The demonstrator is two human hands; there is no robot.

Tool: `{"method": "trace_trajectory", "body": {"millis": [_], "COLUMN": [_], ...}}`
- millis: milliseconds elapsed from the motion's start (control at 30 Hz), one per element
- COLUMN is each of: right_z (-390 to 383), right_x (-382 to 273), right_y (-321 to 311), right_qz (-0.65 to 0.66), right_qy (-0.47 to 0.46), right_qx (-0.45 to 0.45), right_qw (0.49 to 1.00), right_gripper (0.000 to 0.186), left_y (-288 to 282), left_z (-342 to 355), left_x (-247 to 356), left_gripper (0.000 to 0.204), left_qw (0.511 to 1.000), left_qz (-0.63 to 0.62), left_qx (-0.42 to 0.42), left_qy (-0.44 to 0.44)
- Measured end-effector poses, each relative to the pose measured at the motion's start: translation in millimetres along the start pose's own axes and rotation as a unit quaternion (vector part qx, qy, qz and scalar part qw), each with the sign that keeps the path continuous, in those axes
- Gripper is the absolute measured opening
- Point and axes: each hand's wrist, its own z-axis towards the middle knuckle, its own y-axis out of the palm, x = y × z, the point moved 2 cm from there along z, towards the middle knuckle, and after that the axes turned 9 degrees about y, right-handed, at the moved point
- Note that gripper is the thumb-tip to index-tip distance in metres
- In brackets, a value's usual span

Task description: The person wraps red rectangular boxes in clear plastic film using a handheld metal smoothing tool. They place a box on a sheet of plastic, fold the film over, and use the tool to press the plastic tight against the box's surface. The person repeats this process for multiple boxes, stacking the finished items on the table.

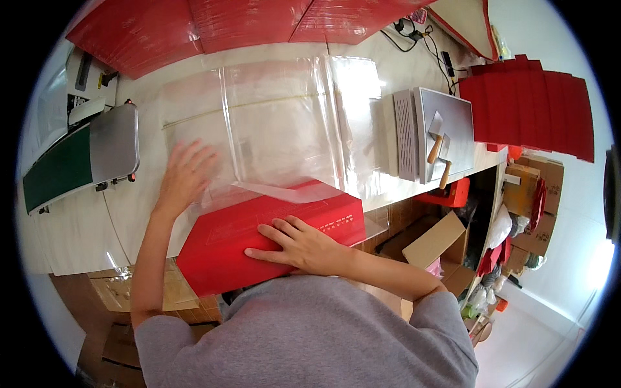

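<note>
A red box (223, 255) with fine pale print rests against my body at the near edge of the table. My right hand (301, 246) lies on its upper face, fingers spread and holding nothing. A clear plastic film (278, 129) spreads over the table beyond the box, and its near end overlaps the box's far edge. Over the film's left side is my left hand (187, 174), fingers apart and slightly smeared by motion, with nothing seen in it. I cannot tell whether it touches the film.
Red film-wrapped boxes (246, 22) line the table's far side. On the right stands a metal hot plate (446, 103) carrying two wooden-handled trowels (435, 145), with stacked red boxes (530, 110) beyond. A green-belted conveyor (61, 168) occupies the left. An open carton (435, 239) sits below the table.
</note>
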Motion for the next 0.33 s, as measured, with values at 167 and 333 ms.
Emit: {"method": "trace_trajectory", "body": {"millis": [167,333], "right_z": [-3,-6], "right_x": [0,2], "right_y": [-1,1], "right_qz": [-0.014,0.01], "right_qy": [-0.014,-0.012], "right_qx": [0.022,0.016], "right_qw": [1.0,1.0], "right_gripper": [0.087,0.089], "left_y": [46,35], "left_z": [15,53], "left_x": [7,29], "left_gripper": [0.034,0.028], "left_qw": [0.969,0.903], "left_qz": [-0.158,-0.209], "left_qx": [-0.191,-0.347], "left_qy": [0.024,-0.145]}}
